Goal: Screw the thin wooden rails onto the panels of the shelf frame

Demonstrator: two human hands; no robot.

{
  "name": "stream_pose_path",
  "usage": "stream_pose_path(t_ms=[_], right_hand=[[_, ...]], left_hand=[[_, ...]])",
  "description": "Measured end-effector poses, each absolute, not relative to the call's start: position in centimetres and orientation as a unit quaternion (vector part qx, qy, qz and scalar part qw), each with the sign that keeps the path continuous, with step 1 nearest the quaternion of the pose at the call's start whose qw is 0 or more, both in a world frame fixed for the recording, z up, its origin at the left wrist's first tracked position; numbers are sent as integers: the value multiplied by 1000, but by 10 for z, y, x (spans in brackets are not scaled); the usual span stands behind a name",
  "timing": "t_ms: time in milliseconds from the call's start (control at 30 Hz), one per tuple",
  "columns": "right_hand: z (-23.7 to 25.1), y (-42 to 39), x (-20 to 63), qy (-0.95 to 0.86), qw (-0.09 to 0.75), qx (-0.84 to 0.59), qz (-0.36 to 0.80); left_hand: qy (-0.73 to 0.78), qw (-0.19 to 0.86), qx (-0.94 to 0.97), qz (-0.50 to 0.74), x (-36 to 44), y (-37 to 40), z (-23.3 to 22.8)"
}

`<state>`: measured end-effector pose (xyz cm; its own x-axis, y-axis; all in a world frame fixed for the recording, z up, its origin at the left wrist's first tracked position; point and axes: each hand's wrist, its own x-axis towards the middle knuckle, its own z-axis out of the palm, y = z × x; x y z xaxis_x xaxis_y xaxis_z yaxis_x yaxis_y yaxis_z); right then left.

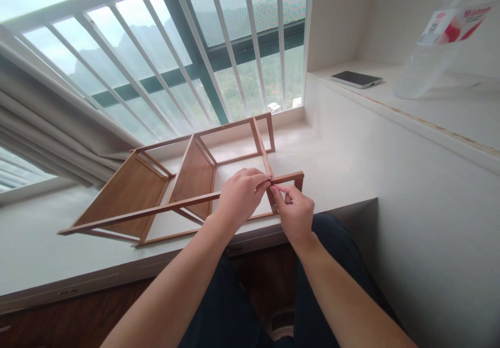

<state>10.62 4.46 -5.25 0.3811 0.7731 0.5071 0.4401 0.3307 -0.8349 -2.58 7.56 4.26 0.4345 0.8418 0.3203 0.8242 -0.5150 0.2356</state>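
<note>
A brown wooden shelf frame point(191, 200) lies on its side along the white window ledge, with two panels fitted across it. Both my hands meet at the joint where a crossbar joins the near rail, close to the frame's right end. The fingers of my left hand point(242, 191) are bent and pressed together on the rail at that joint. Just right of it, my right hand point(295, 210) has thumb and forefinger pinched at the same spot. Whatever small thing may be between those fingertips is hidden.
Behind the frame stands a white window railing point(250, 30), with a grey curtain point(58, 103) at left. On the raised shelf at right lie a phone point(356, 79) and a clear plastic bottle point(433, 51). The ledge point(339, 181) drops off at its near edge above my legs.
</note>
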Motion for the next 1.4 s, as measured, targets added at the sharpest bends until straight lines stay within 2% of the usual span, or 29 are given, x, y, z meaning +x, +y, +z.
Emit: stream_pose_path(t_ms=[233, 367, 567, 833, 1167, 1267, 1400], right_hand=[[-54, 45, 106, -549, 614, -555, 117], [-51, 45, 106, -521, 627, -555, 168], [-40, 44, 105, -458, 643, -543, 285], [-45, 47, 106, -473, 631, -556, 261], [-54, 58, 112, -456, 632, -514, 357], [-60, 57, 117, -461, 624, -516, 363], [-68, 39, 122, -473, 625, -519, 341]], left_hand=[[432, -15, 886, 166, -33, 85, 49], [393, -31, 909, 138, -38, 89, 48], [410, -31, 901, 142, -39, 87, 42], [406, -13, 901, 154, -38, 90, 39], [412, -52, 897, 155, -36, 86, 32], [406, -35, 891, 202, -37, 77, 32], [411, 66, 832, 367, -40, 43, 28]])
